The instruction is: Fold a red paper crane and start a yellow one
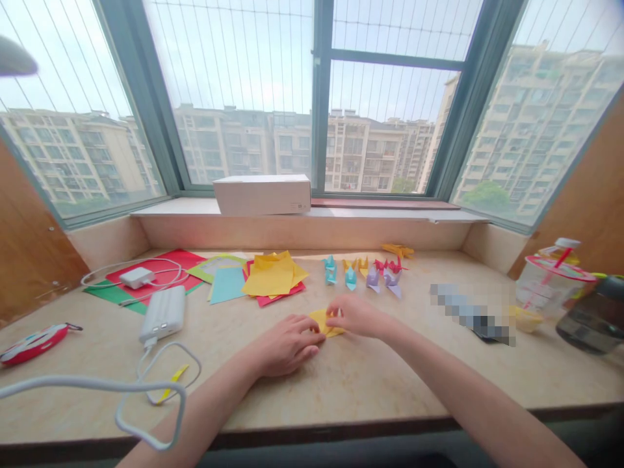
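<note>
A small sheet of yellow origami paper (334, 331) lies on the tabletop between my hands, partly folded and partly covered by my fingers. My left hand (292, 344) rests on the table, its fingers curled and closed on the paper's left edge. From the right, my right hand (358, 316) pinches the paper near its middle with thumb and fingers. Just behind stand several folded paper cranes: light blue ones (350, 277), purple ones (392, 281), red ones (389, 264) and yellow ones (362, 264).
Yellow sheets (273, 276) and blue paper (228, 285) lie behind left. A white power bank (163, 313) with cables and a red-white item (36, 343) sit left. On the right are a blurred-out object (468, 312), a lidded cup (541, 286) and a dark container (592, 322).
</note>
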Demonstrator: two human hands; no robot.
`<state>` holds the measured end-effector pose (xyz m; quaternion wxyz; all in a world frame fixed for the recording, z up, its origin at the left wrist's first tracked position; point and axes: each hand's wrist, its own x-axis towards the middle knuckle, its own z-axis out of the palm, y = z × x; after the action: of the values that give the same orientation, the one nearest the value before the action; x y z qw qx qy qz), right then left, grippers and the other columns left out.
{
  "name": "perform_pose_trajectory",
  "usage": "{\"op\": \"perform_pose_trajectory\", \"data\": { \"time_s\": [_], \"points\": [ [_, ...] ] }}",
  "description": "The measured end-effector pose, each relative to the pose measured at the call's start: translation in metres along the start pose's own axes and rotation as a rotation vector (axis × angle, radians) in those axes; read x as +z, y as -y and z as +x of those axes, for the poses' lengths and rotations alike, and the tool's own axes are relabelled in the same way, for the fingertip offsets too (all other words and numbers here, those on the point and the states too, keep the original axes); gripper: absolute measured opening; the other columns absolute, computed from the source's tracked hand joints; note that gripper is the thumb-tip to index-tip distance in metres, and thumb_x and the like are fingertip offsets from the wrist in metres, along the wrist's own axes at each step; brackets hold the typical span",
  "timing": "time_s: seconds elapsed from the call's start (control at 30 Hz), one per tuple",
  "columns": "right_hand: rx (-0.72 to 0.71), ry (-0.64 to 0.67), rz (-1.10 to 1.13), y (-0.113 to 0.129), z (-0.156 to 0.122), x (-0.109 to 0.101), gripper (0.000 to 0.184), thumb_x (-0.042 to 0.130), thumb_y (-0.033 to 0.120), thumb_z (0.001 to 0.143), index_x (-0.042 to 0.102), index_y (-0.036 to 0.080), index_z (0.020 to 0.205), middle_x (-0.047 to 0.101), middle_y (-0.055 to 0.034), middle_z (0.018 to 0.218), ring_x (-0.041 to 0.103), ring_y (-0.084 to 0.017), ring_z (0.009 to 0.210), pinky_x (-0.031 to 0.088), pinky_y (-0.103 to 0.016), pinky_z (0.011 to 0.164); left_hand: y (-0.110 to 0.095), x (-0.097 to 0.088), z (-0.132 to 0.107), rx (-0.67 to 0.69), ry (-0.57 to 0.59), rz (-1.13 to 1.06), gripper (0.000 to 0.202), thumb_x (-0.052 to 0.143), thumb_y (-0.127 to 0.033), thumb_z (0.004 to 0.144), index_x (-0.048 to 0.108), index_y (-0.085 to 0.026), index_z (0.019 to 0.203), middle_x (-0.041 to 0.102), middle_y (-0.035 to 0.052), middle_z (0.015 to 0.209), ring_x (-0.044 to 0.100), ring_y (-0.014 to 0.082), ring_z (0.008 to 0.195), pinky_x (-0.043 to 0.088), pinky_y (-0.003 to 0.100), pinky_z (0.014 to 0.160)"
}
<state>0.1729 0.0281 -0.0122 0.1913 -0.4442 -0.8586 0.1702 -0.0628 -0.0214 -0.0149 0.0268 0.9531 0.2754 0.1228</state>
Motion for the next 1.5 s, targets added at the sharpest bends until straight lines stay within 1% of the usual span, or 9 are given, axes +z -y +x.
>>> {"op": "perform_pose_trajectory", "data": {
  "time_s": [0.2,0.37,0.6,0.7,0.8,0.87,1.07,1.2,1.5],
  "points": [
    [0.102,-0.111,0.072,-0.005,0.0,0.021,0.035,0.068,0.033,0.078,0.071,0.016,0.108,0.07,-0.0109,0.101,0.064,-0.025,0.091,0.047,-0.034,0.081,-0.002,-0.002,0.0,-0.005,-0.011,0.005,0.03,0.046,-0.027,0.096,0.063,-0.026,0.12,0.064,0.007,0.112,0.059,0.0227,0.103,0.043,0.039,0.095],
    [0.13,-0.137,0.147,-0.012,-0.001,0.024,0.032,0.074,0.034,0.071,0.071,0.017,0.098,0.067,-0.0088,0.099,0.061,-0.027,0.094,0.045,-0.036,0.083,-0.004,-0.002,0.005,-0.051,-0.016,-0.009,0.028,0.043,-0.027,0.097,0.067,-0.025,0.11,0.065,0.0073,0.107,0.06,0.0221,0.097,0.045,0.039,0.092],
    [0.154,-0.132,0.329,-0.013,0.002,0.027,0.036,0.074,0.019,0.066,0.062,0.018,0.1,0.064,0.0003,0.08,0.06,-0.017,0.07,0.043,-0.025,0.059,-0.005,-0.005,0.011,-0.039,-0.038,-0.006,0.025,0.045,-0.026,0.096,0.07,-0.022,0.097,0.066,0.0072,0.1,0.061,0.0209,0.092,0.047,0.037,0.088],
    [0.123,-0.176,0.433,-0.011,0.002,0.022,0.036,0.067,0.016,0.072,0.061,0.018,0.107,0.067,-0.0005,0.084,0.062,-0.017,0.074,0.046,-0.025,0.063,0.009,-0.009,0.02,-0.043,-0.138,-0.038,0.025,0.05,-0.03,0.094,0.069,-0.024,0.109,0.066,0.0084,0.108,0.062,0.0218,0.096,0.049,0.037,0.09],
    [0.115,-0.341,0.625,-0.01,0.003,0.016,0.018,0.062,0.023,0.08,0.064,0.017,0.097,0.069,-0.0035,0.089,0.064,-0.019,0.081,0.048,-0.03,0.072,0.029,-0.016,0.04,-0.296,-0.477,-0.197,0.029,0.052,-0.034,0.093,0.067,-0.02,0.113,0.066,0.0115,0.111,0.062,0.0244,0.103,0.05,0.039,0.09],
    [0.153,-0.441,0.788,-0.01,0.004,0.015,0.017,0.062,0.03,0.082,0.063,0.017,0.093,0.07,-0.0049,0.09,0.065,-0.021,0.083,0.049,-0.033,0.075,0.038,-0.017,0.055,-0.538,-0.642,-0.434,0.034,0.054,-0.04,0.091,0.067,-0.015,0.109,0.068,0.012,0.102,0.065,0.0234,0.091,0.053,0.036,0.079],
    [0.146,-0.44,1.164,-0.002,0.004,0.022,0.031,0.071,0.038,0.076,0.06,0.017,0.096,0.072,-0.008,0.097,0.068,-0.024,0.091,0.052,-0.038,0.083,0.026,0.006,0.077,-0.439,-0.491,-0.857,0.045,0.053,-0.052,0.09,0.07,-0.011,0.098,0.067,0.0058,0.075,0.061,0.0171,0.066,0.048,0.026,0.058],
    [0.085,-0.402,1.107,0.002,0.001,0.027,0.033,0.071,0.039,0.078,0.058,0.018,0.102,0.071,-0.0067,0.095,0.069,-0.023,0.088,0.054,-0.038,0.08,0.013,0.015,0.07,-0.464,-0.54,-1.052,0.04,0.064,-0.049,0.084,0.071,-0.012,0.095,0.068,0.0059,0.08,0.061,0.0185,0.074,0.047,0.027,0.067],
    [0.034,-0.612,0.67,-0.002,-0.004,0.025,0.033,0.068,0.03,0.082,0.057,0.024,0.113,0.065,-0.0036,0.095,0.06,-0.016,0.074,0.051,-0.032,0.068,0.007,0.02,0.065,-0.578,-0.557,-1.235,0.04,0.068,-0.049,0.082,0.068,-0.01,0.089,0.065,0.0046,0.074,0.055,0.0131,0.063,0.041,0.023,0.055]
  ]
}}
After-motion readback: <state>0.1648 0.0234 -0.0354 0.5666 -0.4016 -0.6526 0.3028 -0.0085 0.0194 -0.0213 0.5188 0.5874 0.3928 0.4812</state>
